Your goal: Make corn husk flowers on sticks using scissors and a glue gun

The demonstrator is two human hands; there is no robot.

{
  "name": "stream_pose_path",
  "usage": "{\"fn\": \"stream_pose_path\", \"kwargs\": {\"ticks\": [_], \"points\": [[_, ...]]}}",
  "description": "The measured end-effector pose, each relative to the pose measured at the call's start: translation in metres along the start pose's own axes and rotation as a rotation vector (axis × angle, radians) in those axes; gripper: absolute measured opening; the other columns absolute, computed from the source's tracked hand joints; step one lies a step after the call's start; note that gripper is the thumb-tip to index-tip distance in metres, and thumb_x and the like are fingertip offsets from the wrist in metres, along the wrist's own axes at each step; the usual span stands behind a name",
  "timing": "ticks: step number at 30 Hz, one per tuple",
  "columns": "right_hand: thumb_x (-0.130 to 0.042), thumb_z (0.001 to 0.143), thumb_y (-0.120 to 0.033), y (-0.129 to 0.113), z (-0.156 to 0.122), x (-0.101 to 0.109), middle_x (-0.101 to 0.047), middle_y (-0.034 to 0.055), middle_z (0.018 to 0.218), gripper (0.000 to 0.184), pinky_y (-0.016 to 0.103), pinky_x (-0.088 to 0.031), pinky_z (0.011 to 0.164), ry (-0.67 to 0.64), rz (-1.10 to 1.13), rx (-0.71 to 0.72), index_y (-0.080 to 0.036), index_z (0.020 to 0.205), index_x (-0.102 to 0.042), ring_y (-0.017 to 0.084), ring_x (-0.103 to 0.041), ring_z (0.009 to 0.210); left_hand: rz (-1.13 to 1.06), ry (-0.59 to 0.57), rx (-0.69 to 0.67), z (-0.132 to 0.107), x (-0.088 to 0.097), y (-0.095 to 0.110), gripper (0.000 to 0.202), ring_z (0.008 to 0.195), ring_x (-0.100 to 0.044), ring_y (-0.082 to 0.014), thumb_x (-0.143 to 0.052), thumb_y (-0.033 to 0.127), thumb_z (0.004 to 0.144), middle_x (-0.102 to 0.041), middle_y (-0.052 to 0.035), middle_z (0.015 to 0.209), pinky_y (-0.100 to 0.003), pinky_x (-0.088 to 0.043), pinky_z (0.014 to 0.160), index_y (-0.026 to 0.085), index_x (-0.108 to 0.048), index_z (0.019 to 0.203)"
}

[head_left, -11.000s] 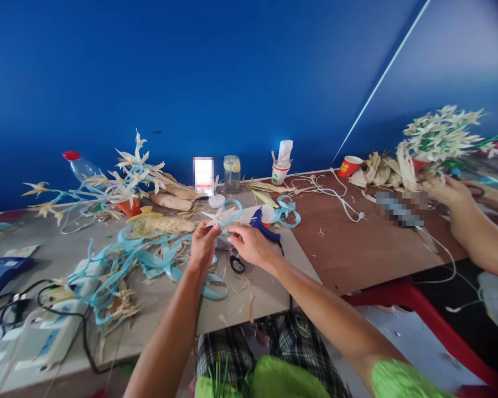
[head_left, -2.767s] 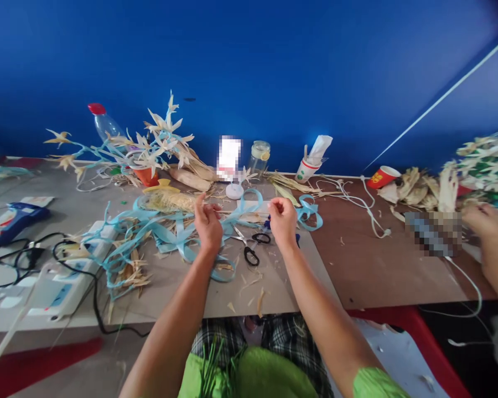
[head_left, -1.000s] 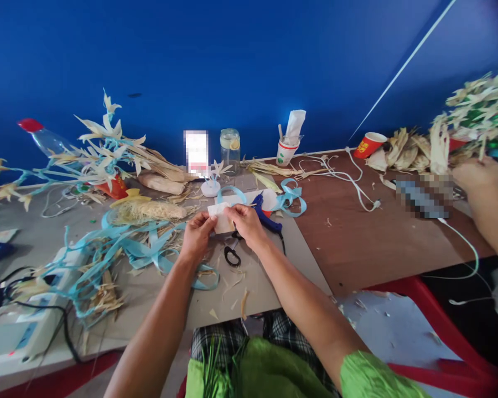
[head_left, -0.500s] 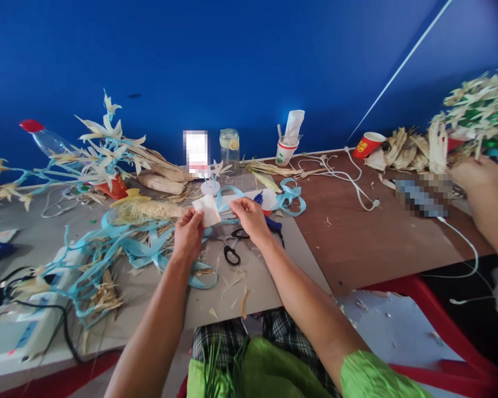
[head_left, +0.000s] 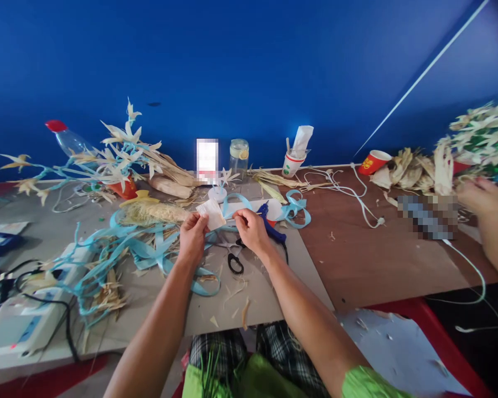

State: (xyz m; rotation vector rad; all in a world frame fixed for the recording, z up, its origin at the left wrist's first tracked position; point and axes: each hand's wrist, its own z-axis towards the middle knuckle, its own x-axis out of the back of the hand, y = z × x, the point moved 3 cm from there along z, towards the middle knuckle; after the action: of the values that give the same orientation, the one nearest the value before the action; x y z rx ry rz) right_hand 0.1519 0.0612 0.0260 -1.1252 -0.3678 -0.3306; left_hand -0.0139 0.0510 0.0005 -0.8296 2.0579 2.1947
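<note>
My left hand pinches a small pale piece of corn husk and holds it up above the grey board. My right hand is closed in a pinch beside it, gripping a thin strip that I cannot make out. Black-handled scissors lie on the board just under both hands. A blue glue gun rests right of my right hand. Light blue ribbon lies tangled to the left.
Husk flowers on blue stems stand in an orange pot at the back left, near a bottle, a glass jar and a paper cup. White cords cross the brown table. Another person's hand works at the right.
A second ago both hands held the husk piece together; now they have drawn apart, the left keeping the piece and the right pinching a thin strip. The view shifted slightly.
</note>
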Motion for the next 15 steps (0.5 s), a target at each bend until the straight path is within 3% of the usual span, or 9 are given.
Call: {"fn": "stream_pose_path", "kwargs": {"ticks": [7,11,15], "points": [[-0.045,0.083,-0.023,-0.0031,0.0012,0.0069,-0.065,0.0043,0.077,0.016,0.023,-0.041,0.066,-0.020,0.010,0.006,-0.018,0.078,-0.059,0.014,-0.057,0.069,0.014,-0.005,-0.002,0.0035,-0.0007,-0.0053,0.024,0.042,-0.038,-0.0033,-0.074,0.028,0.062,-0.046,0.0072,0.048,-0.017,-0.030,0.046,0.015,-0.054,0.067],[-0.050,0.084,-0.037,-0.0019,0.0029,0.0084,-0.056,0.0007,0.059,0.029,0.023,-0.036,0.058,-0.037,-0.036,-0.036,-0.018,0.061,-0.052,0.013,-0.050,0.058,0.036,-0.003,-0.001,0.0004,-0.0028,-0.0044,0.025,0.043,-0.038,-0.0033,-0.073,0.029,0.062,-0.046,0.0070,0.049,-0.017,-0.030,0.045,0.015,-0.053,0.067],[-0.045,0.087,-0.034,-0.0045,0.0030,0.0082,-0.055,0.0016,0.062,0.029,0.023,-0.039,0.061,0.070,0.015,0.034,-0.018,0.064,-0.052,0.014,-0.051,0.063,0.101,-0.028,-0.022,-0.0026,-0.0041,-0.0040,0.023,0.044,-0.037,-0.0035,-0.072,0.029,0.063,-0.046,0.0067,0.051,-0.017,-0.029,0.045,0.015,-0.054,0.067]]}}
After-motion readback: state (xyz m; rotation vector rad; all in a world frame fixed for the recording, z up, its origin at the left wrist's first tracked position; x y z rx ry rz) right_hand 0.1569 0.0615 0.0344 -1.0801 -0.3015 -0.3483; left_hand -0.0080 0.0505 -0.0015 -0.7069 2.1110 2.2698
